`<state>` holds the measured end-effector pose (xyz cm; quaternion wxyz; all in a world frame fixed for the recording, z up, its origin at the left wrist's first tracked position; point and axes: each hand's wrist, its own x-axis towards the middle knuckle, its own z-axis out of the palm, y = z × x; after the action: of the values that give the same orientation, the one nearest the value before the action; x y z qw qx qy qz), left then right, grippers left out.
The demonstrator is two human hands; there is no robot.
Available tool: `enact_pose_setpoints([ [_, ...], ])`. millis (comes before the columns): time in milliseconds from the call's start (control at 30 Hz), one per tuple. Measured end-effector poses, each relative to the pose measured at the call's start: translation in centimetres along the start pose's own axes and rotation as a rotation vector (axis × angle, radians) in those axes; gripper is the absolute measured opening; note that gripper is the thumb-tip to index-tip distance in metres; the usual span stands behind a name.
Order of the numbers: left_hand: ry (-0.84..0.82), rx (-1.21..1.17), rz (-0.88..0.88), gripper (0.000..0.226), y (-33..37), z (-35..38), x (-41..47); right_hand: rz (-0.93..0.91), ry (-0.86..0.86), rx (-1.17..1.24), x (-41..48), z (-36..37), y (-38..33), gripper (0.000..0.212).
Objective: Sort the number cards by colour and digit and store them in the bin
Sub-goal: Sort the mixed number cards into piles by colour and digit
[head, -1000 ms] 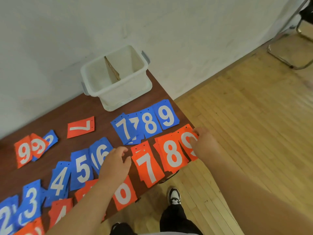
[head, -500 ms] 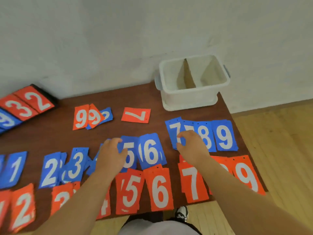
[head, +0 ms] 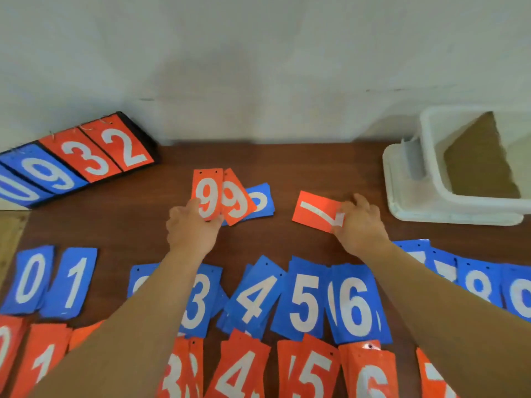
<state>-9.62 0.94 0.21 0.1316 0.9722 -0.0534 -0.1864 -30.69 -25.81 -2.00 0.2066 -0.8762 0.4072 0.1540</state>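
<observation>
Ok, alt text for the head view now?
The left hand holds a red 9 card and the right hand pinches a sideways red 7 card on a brown table. Rows of blue number cards and red number cards lie nearer; a white bin stands far right.

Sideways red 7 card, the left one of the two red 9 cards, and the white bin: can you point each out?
sideways red 7 card (head: 314,209), head view, middle of its face.
left red 9 card (head: 207,193), head view, upper half of its face.
white bin (head: 430,156), head view, its left wall.
</observation>
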Motion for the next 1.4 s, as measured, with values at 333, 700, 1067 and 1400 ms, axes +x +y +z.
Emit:
enact_pose_setpoints([
  [333,-0.028,-0.163,-0.130,0.076,1.6,1.2,5.0,0.156,0.022,0.083,1.1,-0.4,-1.2,0.036],
  [700,0.341,-0.528,0.014,0.028,-1.1,-4.2,-3.3,0.116,0.313,0.572,-8.4,-4.5,-0.8,0.040],
  [1067,-0.010,-0.710,0.165,0.036,-5.5,1.6,-29.3,0.009,0.277,0.741,-26.5,-3.2,9.5,0.043],
  [1400,-0.168,-0.562,0.244,0.037,-7.5,5.5,-39.2,-0.046,0.053,0.622,-34.4,1.6,16.5,0.047],
])
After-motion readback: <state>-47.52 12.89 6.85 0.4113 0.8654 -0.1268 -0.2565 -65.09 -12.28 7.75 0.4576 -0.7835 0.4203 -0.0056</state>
